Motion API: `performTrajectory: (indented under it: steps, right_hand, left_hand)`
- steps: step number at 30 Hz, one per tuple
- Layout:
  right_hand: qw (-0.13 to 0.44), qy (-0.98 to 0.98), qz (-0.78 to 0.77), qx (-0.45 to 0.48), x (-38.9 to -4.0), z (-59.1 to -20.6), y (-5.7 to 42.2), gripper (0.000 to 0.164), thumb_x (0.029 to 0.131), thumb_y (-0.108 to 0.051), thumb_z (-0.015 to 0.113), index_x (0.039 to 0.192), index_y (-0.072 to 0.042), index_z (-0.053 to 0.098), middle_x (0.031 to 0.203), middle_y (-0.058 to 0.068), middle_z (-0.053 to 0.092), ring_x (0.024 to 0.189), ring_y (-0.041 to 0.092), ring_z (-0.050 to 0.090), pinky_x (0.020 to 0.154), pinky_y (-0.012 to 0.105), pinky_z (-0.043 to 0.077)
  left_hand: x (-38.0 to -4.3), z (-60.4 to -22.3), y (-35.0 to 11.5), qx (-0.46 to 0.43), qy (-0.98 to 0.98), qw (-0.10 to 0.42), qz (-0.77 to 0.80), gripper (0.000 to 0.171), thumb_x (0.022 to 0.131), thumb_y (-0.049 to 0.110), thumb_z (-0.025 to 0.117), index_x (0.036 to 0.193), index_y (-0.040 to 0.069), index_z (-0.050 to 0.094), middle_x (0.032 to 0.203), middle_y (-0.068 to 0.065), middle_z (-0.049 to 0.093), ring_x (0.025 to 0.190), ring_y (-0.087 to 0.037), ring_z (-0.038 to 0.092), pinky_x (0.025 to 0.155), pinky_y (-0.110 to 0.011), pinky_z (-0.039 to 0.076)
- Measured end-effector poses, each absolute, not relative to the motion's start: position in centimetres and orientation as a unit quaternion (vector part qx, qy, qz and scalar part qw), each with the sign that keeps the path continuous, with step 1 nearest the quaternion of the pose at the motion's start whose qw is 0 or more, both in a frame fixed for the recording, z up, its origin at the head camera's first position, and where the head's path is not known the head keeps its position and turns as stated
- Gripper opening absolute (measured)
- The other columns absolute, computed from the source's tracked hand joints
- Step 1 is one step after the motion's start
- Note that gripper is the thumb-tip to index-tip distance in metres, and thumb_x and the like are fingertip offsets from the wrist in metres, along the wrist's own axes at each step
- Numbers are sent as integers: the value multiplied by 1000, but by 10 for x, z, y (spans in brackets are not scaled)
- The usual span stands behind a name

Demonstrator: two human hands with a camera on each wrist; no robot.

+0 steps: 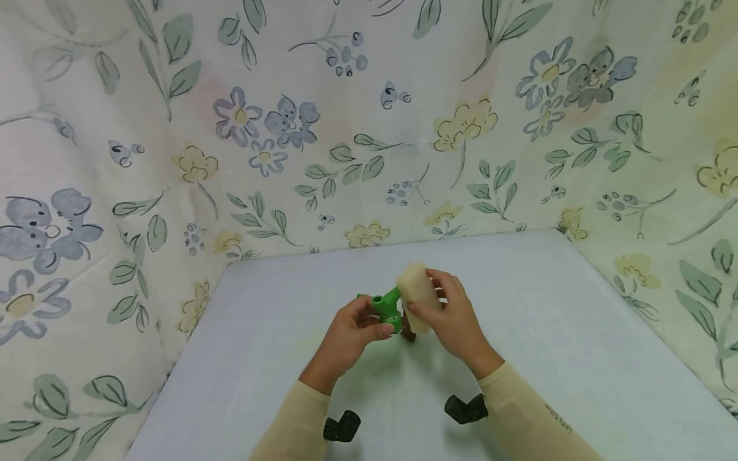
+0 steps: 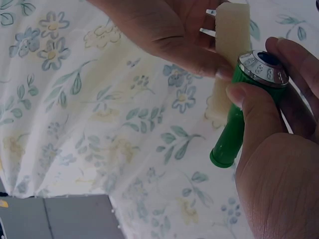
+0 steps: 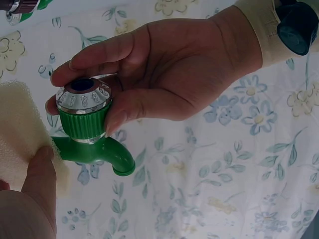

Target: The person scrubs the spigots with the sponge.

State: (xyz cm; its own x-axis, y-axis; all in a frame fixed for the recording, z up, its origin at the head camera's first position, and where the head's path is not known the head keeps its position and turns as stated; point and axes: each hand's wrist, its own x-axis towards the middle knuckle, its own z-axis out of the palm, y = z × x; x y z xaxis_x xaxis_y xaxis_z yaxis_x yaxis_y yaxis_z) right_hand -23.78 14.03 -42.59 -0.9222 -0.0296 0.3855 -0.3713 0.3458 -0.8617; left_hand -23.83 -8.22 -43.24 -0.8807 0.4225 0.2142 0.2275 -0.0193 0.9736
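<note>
My left hand holds a green plastic tap by its ribbed knob, thumb on one side and fingers on the other. The knob has a silver collar and a dark blue centre, and the curved spout sticks out below it. In my right hand is a pale yellow sponge block, gripped between thumb and fingers. The sponge overlaps the tap's inlet end in the right wrist view, right up against it. A dark brown piece shows below the sponge, mostly hidden.
A white-covered table lies under both hands, with floral cloth hung at its back and sides. Black wrist cameras sit on the cream sleeves. Grey floor appears beyond the cloth. A brown and green object is cut off at a corner.
</note>
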Motion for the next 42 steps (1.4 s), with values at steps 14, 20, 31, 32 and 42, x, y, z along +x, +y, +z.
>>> performTrajectory:
  steps: [14,20,31,32,42]
  right_hand:
    - [98,-804,571,134,-217,-406,129,66,87,-24,73,141,-5,40,125,13,45,108,29,47,85,45,46]
    - [74,-803,571,155,-213,-404,124,64,88,-25,72,141,-7,41,123,12,46,109,29,47,85,45,46]
    - [27,-750,626,211,-215,-409,120,57,86,-31,73,136,-25,46,120,5,53,109,27,51,85,47,49]
    - [25,-744,630,221,-212,-404,120,56,87,-27,73,136,-23,46,120,7,53,109,28,50,85,48,49]
    - [39,-747,624,228,-207,-394,119,57,87,-19,74,137,-17,46,120,8,52,108,29,51,86,49,47]
  left_hand:
    - [-236,-426,-82,217,709,74,667,28,85,5,73,110,6,60,109,-13,62,97,-28,64,80,-40,55]
    - [-227,-411,-80,206,717,74,662,22,86,2,71,103,2,59,106,-18,60,92,-28,65,78,-38,56]
    - [-230,-413,-82,187,722,73,662,20,86,2,70,103,6,60,107,-19,60,93,-27,65,79,-39,55]
    - [-230,-413,-82,185,723,72,661,20,86,2,70,103,7,61,107,-19,60,93,-27,65,79,-39,55]
    - [-230,-413,-81,184,723,72,662,20,86,5,71,104,7,61,107,-19,60,94,-27,65,80,-39,55]
